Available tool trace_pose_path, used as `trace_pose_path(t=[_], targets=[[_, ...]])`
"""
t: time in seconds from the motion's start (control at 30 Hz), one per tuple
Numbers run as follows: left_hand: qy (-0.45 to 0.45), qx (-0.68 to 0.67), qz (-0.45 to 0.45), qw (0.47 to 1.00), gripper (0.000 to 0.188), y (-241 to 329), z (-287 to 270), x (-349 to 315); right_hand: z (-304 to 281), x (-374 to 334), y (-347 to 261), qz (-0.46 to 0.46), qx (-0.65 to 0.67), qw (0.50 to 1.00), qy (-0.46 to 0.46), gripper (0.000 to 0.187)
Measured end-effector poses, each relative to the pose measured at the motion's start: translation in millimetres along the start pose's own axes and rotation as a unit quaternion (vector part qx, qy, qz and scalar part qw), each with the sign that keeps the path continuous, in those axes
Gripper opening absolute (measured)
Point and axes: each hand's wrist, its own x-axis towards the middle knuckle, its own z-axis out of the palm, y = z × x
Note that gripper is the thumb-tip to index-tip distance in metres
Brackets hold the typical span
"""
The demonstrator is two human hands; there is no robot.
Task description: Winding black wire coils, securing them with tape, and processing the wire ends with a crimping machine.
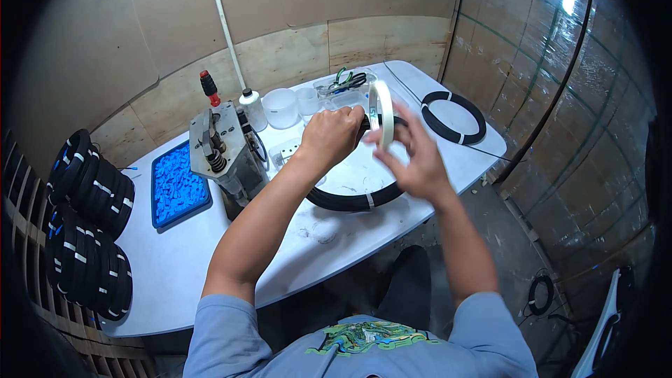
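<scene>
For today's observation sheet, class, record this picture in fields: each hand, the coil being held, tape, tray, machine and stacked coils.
Left hand: closed on the held coil
Right hand: blurred beside the tape; grip unclear
Held coil: black, a white band showing
Tape: pale upright roll between the hands
Tray: blue, holding many blue pieces
Machine: grey metal, right of the tray
Stacked coils: black, white-banded, two piles, far left

Left hand (333, 133) on black coil (341, 201)
</scene>
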Motion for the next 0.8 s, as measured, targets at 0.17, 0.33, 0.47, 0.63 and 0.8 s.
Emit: trace_pose_path(t=[0.17, 0.33, 0.47, 0.63, 0.8], targets=[[0.024, -0.021, 0.009, 0.999, 0.019, 2, 4, 3, 27, -70, 24, -0.005, -0.068, 0.997, 0.032, 0.045], [-0.002, 0.0, 0.003, 1.0, 0.024, 9, -6, 1, 34, -50, 47, 0.116, 0.077, 0.968, 0.209, 0.043], [-0.01, 0.008, -0.008, 1.0, 0.025, 12, -2, 4, 32, -6, 44, 0.233, 0.16, 0.92, 0.271, 0.041], [0.001, 0.005, -0.023, 1.0, 0.031, 6, 2, 2, 41, 4, 43, 0.258, 0.274, 0.893, 0.247, 0.029], [-0.004, 0.002, -0.032, 0.999, 0.032, 4, 1, 2, 43, 9, 33, 0.285, 0.265, 0.892, 0.231, 0.021]])
